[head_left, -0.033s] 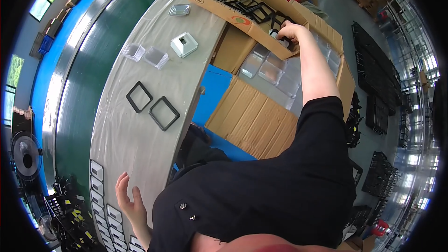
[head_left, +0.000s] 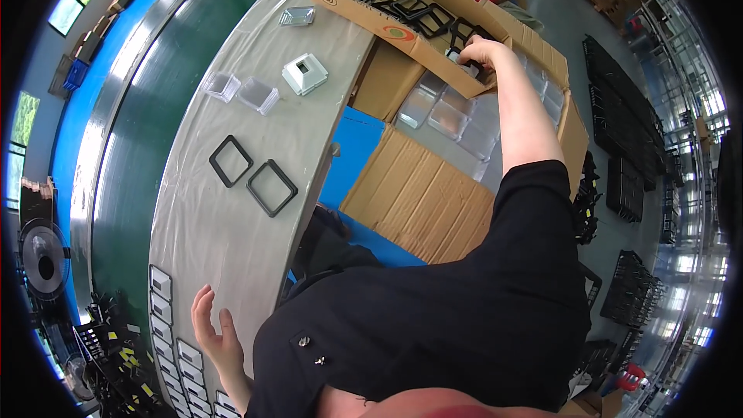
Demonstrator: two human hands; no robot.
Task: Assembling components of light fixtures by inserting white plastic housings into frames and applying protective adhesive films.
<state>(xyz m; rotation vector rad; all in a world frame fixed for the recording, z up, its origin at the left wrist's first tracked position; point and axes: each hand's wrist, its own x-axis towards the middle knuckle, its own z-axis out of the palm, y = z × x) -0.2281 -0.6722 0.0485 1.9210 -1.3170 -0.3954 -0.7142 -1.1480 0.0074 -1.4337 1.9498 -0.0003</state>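
My right hand (head_left: 481, 54) reaches into a shallow cardboard tray (head_left: 433, 60) at the far right of the table. Its fingers are bent down among black square frames (head_left: 404, 1); a small pale piece shows beside the fingertips. What the fingers pinch is partly hidden. At the lower left, my left hand (head_left: 220, 338) hovers over the near part of the table, thumb and fingers apart, holding nothing. Two black frames (head_left: 231, 161) lie in mid-table. Beyond them are two clear plastic cups (head_left: 258, 96), a white stepped housing (head_left: 306, 74) and a clear rectangular piece (head_left: 297, 17).
An open carton (head_left: 422, 193) with clear plastic covers (head_left: 451, 118) stands right of the table (head_left: 209, 244), under the tray. Rows of white-and-black assembled pieces (head_left: 161, 307) line the near left. A green conveyor belt (head_left: 131, 147) runs along the left; stacked black parts (head_left: 631, 101) lie on the right floor.
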